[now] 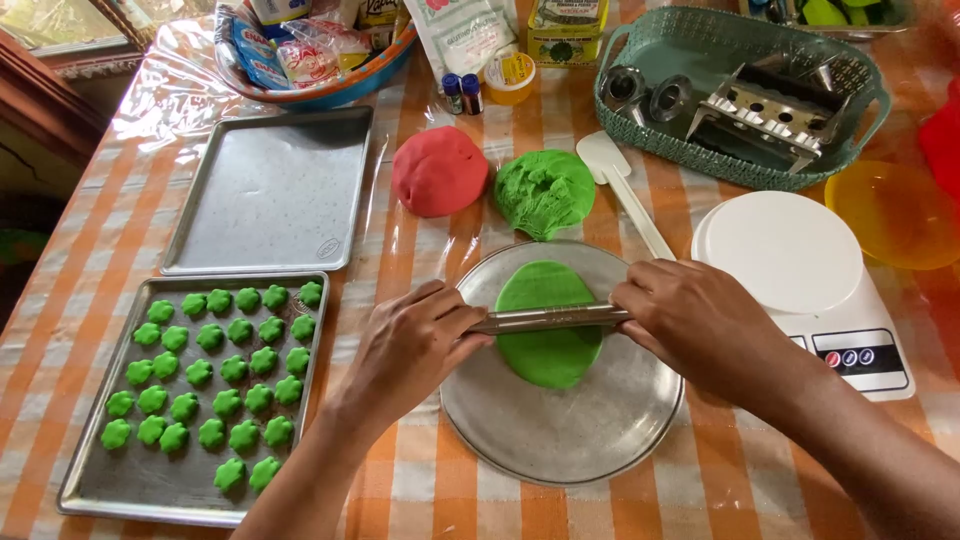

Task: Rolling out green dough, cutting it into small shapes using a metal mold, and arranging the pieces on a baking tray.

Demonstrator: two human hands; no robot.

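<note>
My left hand (410,345) and my right hand (690,320) each grip one end of a thin metal rolling pin (548,319). The pin lies across a flat oval of green dough (548,325) on a round metal plate (560,430). Just beyond the plate sit a red dough ball (439,171) and a rough lump of green dough (545,191). A white spatula (625,190) lies beside the green lump.
A baking tray (130,485) at the left holds several green shaped cookies (215,375); an empty tray (270,190) lies behind it. A white kitchen scale (800,270) stands right, a yellow bowl (895,215) beyond. A teal basket (740,90) holds metal parts. Packets fill a blue bowl (320,50).
</note>
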